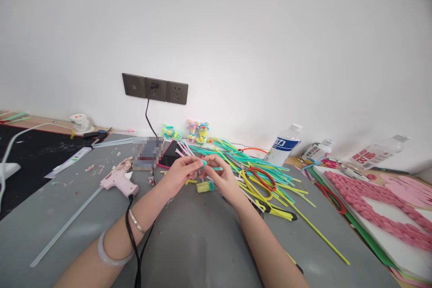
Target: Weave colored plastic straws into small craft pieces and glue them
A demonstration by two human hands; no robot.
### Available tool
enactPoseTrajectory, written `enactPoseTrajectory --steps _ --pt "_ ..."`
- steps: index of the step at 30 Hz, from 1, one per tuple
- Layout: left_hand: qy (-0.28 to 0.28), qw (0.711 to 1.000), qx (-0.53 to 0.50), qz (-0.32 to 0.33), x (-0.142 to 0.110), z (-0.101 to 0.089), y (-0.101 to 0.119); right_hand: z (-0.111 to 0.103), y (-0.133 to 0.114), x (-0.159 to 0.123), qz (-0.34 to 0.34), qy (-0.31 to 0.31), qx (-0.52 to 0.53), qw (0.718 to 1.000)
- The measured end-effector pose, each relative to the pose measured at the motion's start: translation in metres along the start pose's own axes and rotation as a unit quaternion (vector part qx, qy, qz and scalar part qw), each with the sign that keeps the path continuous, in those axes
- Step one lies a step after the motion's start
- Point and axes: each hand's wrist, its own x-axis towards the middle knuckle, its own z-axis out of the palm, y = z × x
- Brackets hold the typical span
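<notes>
My left hand (182, 172) and my right hand (222, 180) meet over the middle of the grey table. Between their fingertips is a short teal pipe cleaner (217, 168), its one end curled near my left thumb. Both hands are closed in a pinch on it. Just below my fingers lies a small yellow bundle with a teal end (205, 186), apparently of pipe cleaner. Loose teal and yellow pipe cleaners (297, 209) spread out to the right of my right hand. Pale pink-white strips (185, 149) stick up behind my left hand.
A pink glue gun (119, 181) lies left, its black cord running under my left arm. Red-handled scissors (263, 177) and a yellow-black handled tool (281, 213) rest right. Small pipe-cleaner figures (202, 133), a phone (168, 155) and a bottle (284, 145) stand or lie toward the wall.
</notes>
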Motion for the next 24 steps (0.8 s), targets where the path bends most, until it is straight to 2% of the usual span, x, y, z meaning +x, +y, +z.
enactPoseTrajectory --steps 5,10,15,20,24 --pt "-0.013 0.999 0.042 0.017 0.000 0.001 0.001 -0.002 -0.001 0.002 0.005 0.001 -0.017 1.000" --pt "-0.023 0.999 0.033 -0.024 -0.002 0.003 0.003 -0.007 0.004 0.002 -0.007 0.041 -0.038 0.998" --pt "-0.039 0.998 0.011 -0.047 -0.003 0.004 0.004 -0.009 0.005 0.002 0.001 0.047 -0.048 0.998" --pt "-0.028 0.998 0.010 -0.060 -0.004 0.006 0.003 -0.009 0.010 0.006 -0.025 0.069 -0.049 0.996" --pt "-0.019 0.998 -0.008 -0.066 -0.003 0.004 0.001 -0.011 0.014 0.006 -0.052 0.095 -0.114 0.988"
